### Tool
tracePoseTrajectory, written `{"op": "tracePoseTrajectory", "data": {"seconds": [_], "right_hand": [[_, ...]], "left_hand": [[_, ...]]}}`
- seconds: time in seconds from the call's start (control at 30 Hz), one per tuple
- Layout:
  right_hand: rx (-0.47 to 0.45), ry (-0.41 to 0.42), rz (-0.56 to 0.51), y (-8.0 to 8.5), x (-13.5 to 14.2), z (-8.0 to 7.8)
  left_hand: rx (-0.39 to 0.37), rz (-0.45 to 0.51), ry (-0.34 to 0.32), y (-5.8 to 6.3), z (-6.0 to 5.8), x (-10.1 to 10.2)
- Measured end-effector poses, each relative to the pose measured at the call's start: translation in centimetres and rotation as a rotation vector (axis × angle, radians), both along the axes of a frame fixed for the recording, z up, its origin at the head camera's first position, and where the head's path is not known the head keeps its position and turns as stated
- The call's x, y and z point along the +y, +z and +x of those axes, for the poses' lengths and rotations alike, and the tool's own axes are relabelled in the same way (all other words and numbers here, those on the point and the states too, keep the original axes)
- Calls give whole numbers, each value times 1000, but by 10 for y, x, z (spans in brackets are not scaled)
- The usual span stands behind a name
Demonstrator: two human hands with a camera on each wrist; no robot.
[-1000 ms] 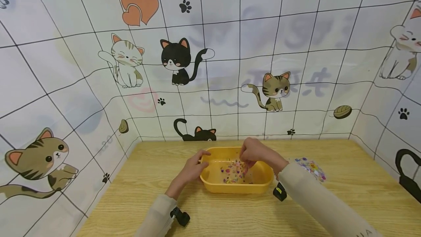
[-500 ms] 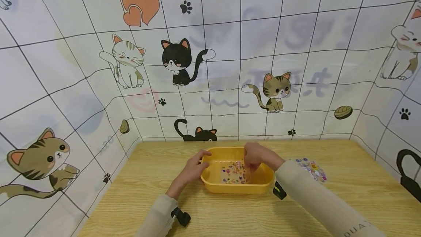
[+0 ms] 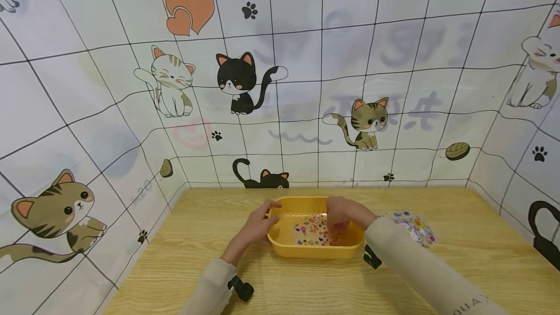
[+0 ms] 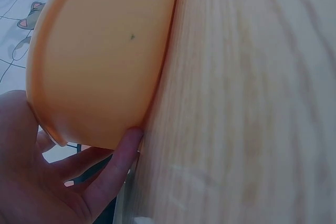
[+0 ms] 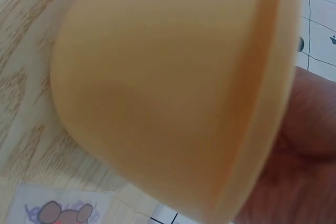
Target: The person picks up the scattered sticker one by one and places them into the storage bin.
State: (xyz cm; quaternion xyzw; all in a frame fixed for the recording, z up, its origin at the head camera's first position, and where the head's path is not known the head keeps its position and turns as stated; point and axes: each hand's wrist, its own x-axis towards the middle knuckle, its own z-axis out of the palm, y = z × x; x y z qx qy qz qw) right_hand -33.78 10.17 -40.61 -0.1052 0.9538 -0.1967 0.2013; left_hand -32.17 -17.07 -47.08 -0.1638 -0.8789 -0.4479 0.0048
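Observation:
A yellow plastic basin (image 3: 306, 253) stands on the wooden table, with many small colourful sequin-like bits (image 3: 309, 231) scattered over its floor. My left hand (image 3: 255, 223) grips the basin's left end, thumb over the rim and fingers against the outer wall. In the left wrist view, fingertips of that hand (image 4: 58, 182) touch the wall low down near the table. My right hand (image 3: 345, 213) reaches down inside the basin's right half, knuckles up, close to the bits. Its fingertips are hidden, and I cannot tell whether they hold anything. The basin's outer wall (image 5: 157, 93) fills most of the right wrist view.
Right of the basin, partly behind the right sleeve, lies a patch of colourful pieces (image 3: 417, 231). A printed card with a brown animal (image 5: 65, 213) shows in the right wrist view. A cat-patterned wall covering (image 3: 297, 111) encloses the table (image 3: 175, 266) at back and sides.
My right hand has moved slightly right and lower inside the basin, uncovering more of the bits. My left hand has stayed on the basin's left end.

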Motion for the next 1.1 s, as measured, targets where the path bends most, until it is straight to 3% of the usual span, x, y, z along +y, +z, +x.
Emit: {"op": "tracePoseTrajectory", "data": {"seconds": [0.57,0.73,0.93,1.1], "right_hand": [[116,29,-101,-9,10,0],[151,21,-231,-5,25,4],[184,96,-425,6,55,14],[248,126,-508,7,78,25]], "left_hand": [[9,-14,9,-2,-2,-2],[-8,-11,8,-2,-1,-1],[-3,-16,6,0,-1,1],[-2,-19,8,-1,0,1]]}}
